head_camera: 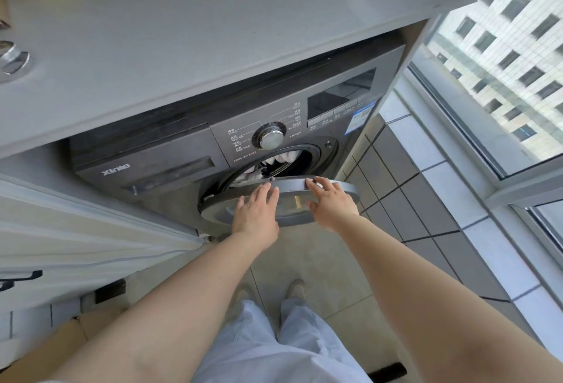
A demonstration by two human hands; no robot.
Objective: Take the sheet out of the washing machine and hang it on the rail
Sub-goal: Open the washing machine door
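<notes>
Both flat, released hands, left hand (255, 211) and right hand (330, 203), rest on the half-open door (283, 200), blocking the sheet (285, 158).

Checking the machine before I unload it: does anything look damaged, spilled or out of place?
Nothing stands out. The washing machine looks intact, its door is partly open under both hands, and white laundry stays inside the drum.
</notes>
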